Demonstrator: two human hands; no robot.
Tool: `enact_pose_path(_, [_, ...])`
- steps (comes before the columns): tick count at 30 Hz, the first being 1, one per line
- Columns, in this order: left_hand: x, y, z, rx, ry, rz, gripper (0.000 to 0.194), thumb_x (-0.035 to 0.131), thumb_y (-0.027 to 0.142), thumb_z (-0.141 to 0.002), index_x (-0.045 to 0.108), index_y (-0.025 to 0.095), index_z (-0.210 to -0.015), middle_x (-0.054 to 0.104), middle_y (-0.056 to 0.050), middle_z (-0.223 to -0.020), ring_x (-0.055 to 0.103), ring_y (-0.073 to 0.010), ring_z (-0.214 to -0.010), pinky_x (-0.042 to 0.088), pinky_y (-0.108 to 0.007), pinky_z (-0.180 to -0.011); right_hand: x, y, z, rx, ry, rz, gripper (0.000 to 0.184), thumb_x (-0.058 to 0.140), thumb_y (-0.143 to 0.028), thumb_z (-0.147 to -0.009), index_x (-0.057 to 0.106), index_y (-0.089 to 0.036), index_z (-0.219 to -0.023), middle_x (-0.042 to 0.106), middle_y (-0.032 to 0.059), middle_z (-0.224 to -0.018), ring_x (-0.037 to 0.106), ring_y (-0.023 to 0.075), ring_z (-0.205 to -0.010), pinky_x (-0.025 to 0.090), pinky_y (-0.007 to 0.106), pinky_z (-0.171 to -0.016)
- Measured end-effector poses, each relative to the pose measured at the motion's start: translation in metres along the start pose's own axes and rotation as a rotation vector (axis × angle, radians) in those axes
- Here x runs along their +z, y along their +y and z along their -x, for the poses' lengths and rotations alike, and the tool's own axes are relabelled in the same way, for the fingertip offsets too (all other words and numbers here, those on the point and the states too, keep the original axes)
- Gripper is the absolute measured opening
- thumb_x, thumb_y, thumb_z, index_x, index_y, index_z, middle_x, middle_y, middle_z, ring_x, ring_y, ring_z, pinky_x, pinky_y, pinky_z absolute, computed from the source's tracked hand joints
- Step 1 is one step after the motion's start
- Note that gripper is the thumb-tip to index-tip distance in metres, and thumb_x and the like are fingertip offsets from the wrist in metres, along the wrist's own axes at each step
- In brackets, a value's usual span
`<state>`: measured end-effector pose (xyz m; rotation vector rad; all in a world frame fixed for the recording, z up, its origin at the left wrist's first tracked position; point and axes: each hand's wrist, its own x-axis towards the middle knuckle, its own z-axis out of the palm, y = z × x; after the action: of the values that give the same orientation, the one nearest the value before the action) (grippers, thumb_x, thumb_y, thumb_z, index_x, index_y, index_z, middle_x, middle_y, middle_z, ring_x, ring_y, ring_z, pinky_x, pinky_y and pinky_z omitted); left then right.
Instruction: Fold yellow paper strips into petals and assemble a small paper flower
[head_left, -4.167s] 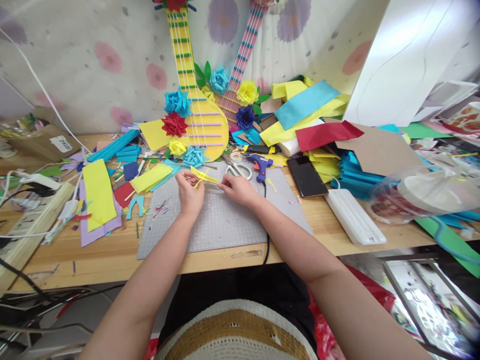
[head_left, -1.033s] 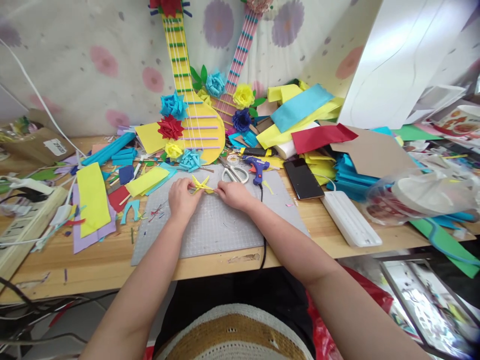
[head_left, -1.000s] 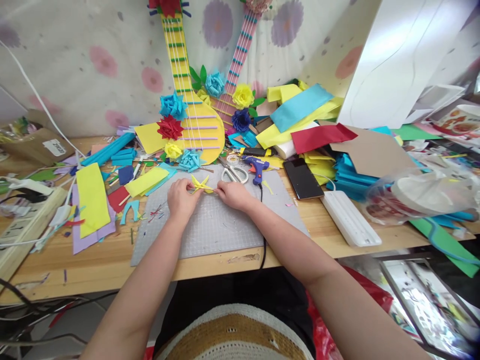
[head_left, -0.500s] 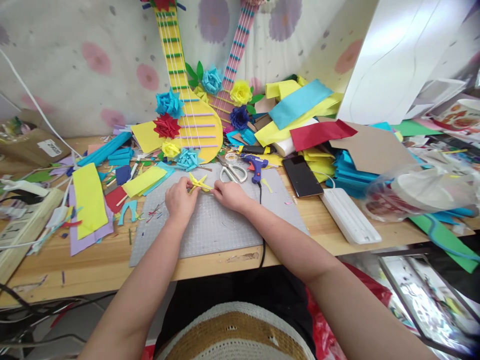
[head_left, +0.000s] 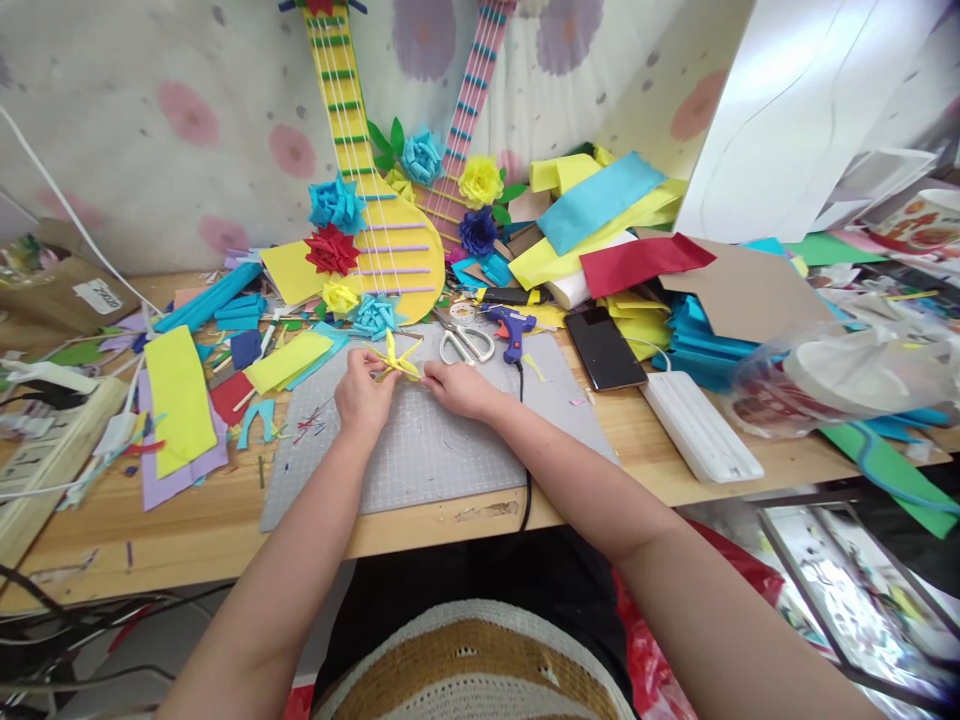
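Note:
Between my two hands, over the grey cutting mat [head_left: 442,460], is a yellow paper flower [head_left: 399,362] with narrow star-like petals. My left hand [head_left: 363,392] is closed on its left side, fingers pinching a petal. On the other side, my right hand [head_left: 461,388] is curled shut with thumb and fingertips pinched at the right petal tip. White-handled scissors [head_left: 466,346] lie just beyond my right hand, beside a blue glue gun [head_left: 513,332] whose black cord runs down the mat.
A yellow paper guitar [head_left: 397,250] trimmed with paper flowers leans at the back, a pink one [head_left: 469,110] behind it. To the right lie a phone [head_left: 604,348], a white power strip [head_left: 703,425] and piled coloured paper [head_left: 600,205]. Yellow paper [head_left: 178,400] and scraps cover the left side.
The yellow flower has tilted so that its petals show more openly and one points upward. My hands have barely shifted, both still pinching it.

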<state>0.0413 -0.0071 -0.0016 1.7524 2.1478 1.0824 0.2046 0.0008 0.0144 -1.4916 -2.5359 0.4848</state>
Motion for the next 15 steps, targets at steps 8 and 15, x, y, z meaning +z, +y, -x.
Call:
enact_pose_path(8, [0.0016, -0.0015, -0.0015, -0.009, -0.035, -0.007, 0.038, 0.070, 0.031, -0.065, 0.042, 0.025, -0.091, 0.071, 0.000, -0.087, 0.066, -0.0192, -0.077, 0.042, -0.028, -0.065, 0.0020, 0.0022, -0.0009, -0.021, -0.046, 0.034, 0.031, 0.028, -0.033, -0.094, 0.054, -0.019, -0.105, 0.067, 0.0076, -0.092, 0.060, 0.0185, -0.081, 0.035, 0.024, -0.066])
enact_pose_path(15, [-0.0021, 0.0019, -0.0020, -0.030, -0.064, -0.053, 0.044, 0.069, 0.032, -0.066, 0.042, 0.025, -0.099, 0.071, -0.001, -0.086, 0.065, -0.0219, -0.074, 0.042, -0.030, -0.064, 0.0050, 0.0003, -0.0017, 0.017, -0.051, 0.080, 0.034, 0.025, -0.035, -0.095, 0.053, -0.017, -0.104, 0.067, 0.0102, -0.094, 0.061, 0.0201, -0.083, 0.036, 0.026, -0.067])
